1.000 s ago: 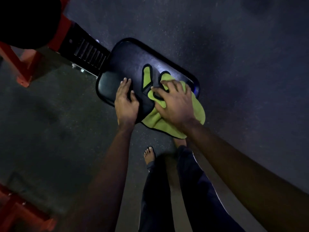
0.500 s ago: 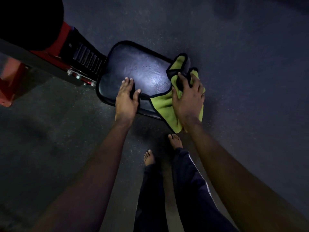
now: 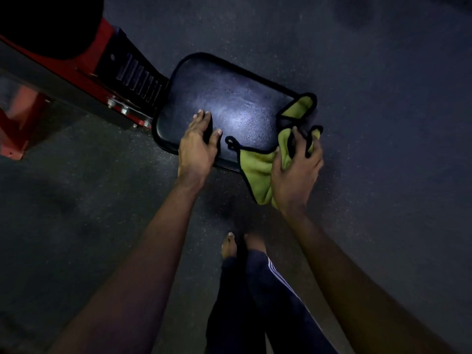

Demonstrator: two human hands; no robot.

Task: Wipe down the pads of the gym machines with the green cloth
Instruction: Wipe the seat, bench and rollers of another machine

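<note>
A black seat pad of a gym machine lies below me, shiny where light hits its middle. My left hand rests on the pad's near left edge, fingers on top and thumb spread. A green cloth with a black border drapes over the pad's near right corner and hangs down past the edge. My right hand grips the bunched cloth at that corner, fingers curled into its folds.
The machine's red frame with a black ribbed plate joins the pad at the left, and a red leg stands at far left. Dark speckled rubber floor surrounds everything. My bare feet stand just below the pad.
My right hand has dragged the cloth from the pad's middle to its near right corner. The left hand stayed on the pad's near left edge. The view shifted slightly.
</note>
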